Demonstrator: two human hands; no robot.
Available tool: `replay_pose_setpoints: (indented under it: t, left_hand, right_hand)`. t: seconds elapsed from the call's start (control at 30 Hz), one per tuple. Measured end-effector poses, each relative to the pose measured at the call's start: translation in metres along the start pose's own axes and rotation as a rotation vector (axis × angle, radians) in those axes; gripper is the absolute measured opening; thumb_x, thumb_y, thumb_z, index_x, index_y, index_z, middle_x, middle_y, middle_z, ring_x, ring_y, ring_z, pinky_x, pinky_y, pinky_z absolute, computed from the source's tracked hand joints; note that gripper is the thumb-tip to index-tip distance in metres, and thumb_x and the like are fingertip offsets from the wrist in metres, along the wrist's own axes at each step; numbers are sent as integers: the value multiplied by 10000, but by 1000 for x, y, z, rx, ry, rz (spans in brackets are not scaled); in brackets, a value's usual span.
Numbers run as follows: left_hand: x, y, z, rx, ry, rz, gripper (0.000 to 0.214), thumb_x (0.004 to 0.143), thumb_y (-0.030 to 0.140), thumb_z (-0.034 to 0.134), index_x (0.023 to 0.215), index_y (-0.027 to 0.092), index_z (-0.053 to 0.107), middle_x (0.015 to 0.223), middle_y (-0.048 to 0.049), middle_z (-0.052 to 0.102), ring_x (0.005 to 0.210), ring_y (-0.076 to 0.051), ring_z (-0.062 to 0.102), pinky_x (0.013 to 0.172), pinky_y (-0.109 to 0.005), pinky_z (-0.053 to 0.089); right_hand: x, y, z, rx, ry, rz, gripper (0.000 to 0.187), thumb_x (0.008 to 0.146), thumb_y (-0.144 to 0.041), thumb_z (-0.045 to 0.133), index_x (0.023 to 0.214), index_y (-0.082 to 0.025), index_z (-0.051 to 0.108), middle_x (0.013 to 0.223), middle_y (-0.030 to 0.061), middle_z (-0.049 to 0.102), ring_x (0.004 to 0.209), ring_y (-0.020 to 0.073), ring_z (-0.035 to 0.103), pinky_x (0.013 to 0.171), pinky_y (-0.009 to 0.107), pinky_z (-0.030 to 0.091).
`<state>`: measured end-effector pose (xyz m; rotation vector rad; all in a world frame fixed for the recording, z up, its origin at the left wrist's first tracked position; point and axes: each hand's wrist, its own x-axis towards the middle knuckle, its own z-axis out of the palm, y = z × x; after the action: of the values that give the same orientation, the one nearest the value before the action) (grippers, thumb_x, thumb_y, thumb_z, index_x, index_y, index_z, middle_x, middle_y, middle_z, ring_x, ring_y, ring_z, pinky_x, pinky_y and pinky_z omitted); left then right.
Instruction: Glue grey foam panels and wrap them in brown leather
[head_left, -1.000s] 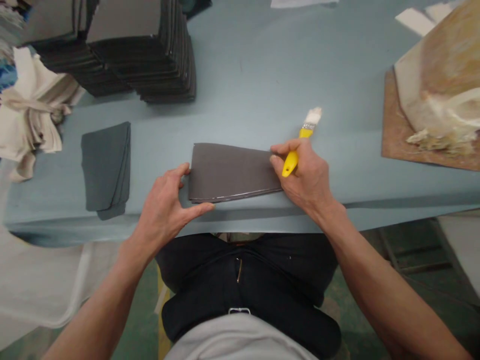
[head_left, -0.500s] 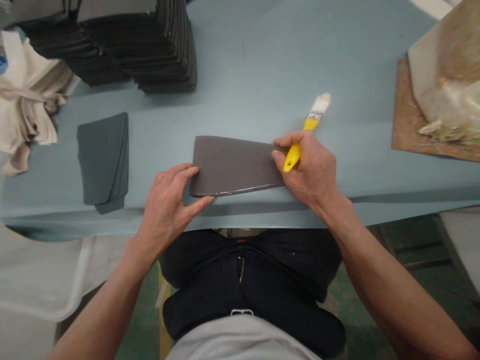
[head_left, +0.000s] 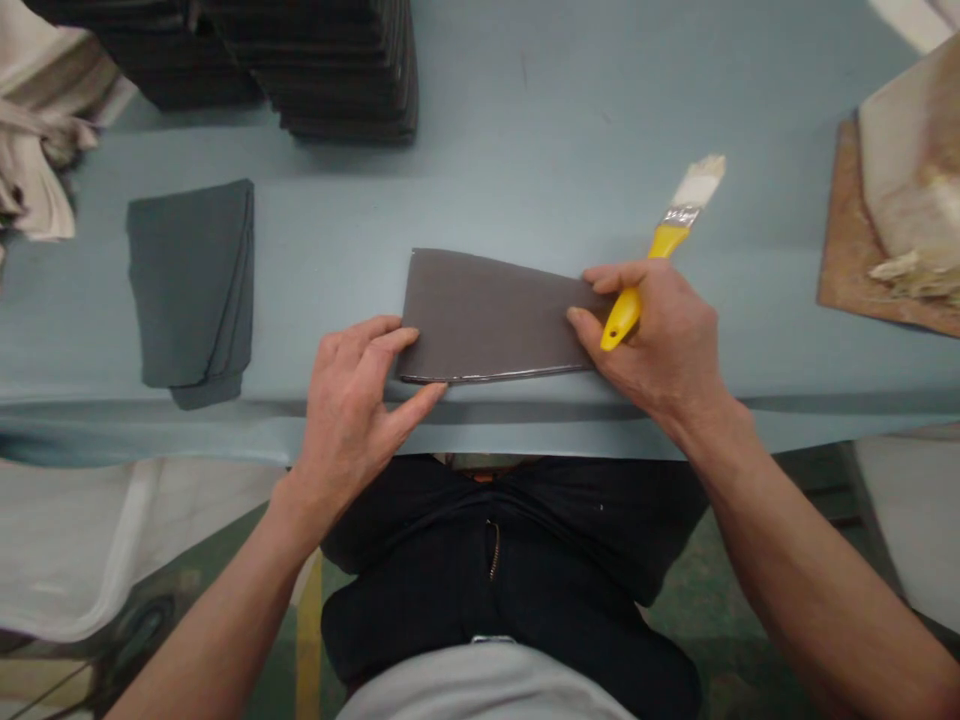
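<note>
A dark grey flat sheet (head_left: 487, 315) lies on the blue-grey table (head_left: 525, 150) near its front edge. My left hand (head_left: 356, 400) rests at the sheet's left end, fingers pinching its lower left corner with the thumb along the front edge. My right hand (head_left: 660, 340) is closed round the yellow handle of a paintbrush (head_left: 664, 245), whose white bristles point up and to the right. The fingertips of that hand also press on the sheet's right end.
A small pile of dark grey pieces (head_left: 191, 285) lies to the left. Tall stacks of black sheets (head_left: 337, 60) stand at the back. Crumpled beige cloth (head_left: 37, 150) sits far left. A brown board with a glue-crusted container (head_left: 900, 200) is at the right.
The view has shifted, so everything sits higher and further right in the picture. My left hand has closed in on the sheet's left corner. My right hand keeps the brush.
</note>
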<state>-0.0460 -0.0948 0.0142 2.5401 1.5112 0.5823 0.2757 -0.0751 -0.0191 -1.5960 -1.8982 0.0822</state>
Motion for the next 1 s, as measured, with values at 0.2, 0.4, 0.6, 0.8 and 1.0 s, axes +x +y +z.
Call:
replay_pose_setpoints:
  t: [0.2, 0.4, 0.6, 0.8, 1.0]
  left_hand:
    - [-2, 3, 3, 4, 51, -15, 408, 993, 406, 727, 1321, 182, 635, 1449, -187, 633, 1245, -344, 630, 1080, -485, 510]
    - [-4, 2, 5, -13, 64, -7, 343, 988, 392, 739, 1266, 208, 658, 1441, -162, 641, 1147, -319, 640, 1038, -476, 515]
    - [-5, 3, 6, -31, 83, 18, 304, 998, 370, 725, 1244, 203, 661, 1409, -159, 663, 1202, -327, 629, 1049, -470, 501]
    - [-7, 2, 11, -68, 101, 5, 276, 1011, 392, 703, 1226, 224, 664, 1404, -139, 670, 1225, -323, 629, 1054, -475, 490]
    - [-8, 2, 12, -70, 115, 4, 242, 1009, 377, 707, 1188, 221, 665, 1357, -136, 693, 1188, -324, 639, 1011, -479, 504]
  right_hand:
    - [5, -5, -11, -109, -80, -23, 306, 901, -358, 755, 1143, -250, 603, 1120, 89, 767, 993, 315, 707, 916, 470, 559]
    - [10, -6, -17, -124, -130, -44, 275, 921, -372, 726, 1145, -249, 624, 1097, 98, 766, 992, 335, 701, 926, 494, 543]
    - [16, -8, -17, -22, -197, -27, 313, 889, -326, 694, 1182, -247, 614, 1195, 96, 777, 1086, 335, 729, 951, 489, 563]
    - [17, -8, -15, 14, -179, -63, 310, 880, -309, 689, 1175, -244, 624, 1237, 96, 785, 1110, 321, 753, 968, 488, 602]
    - [17, -10, -16, -2, -181, -51, 302, 869, -289, 693, 1163, -255, 630, 1249, 97, 784, 1113, 326, 756, 974, 503, 602]
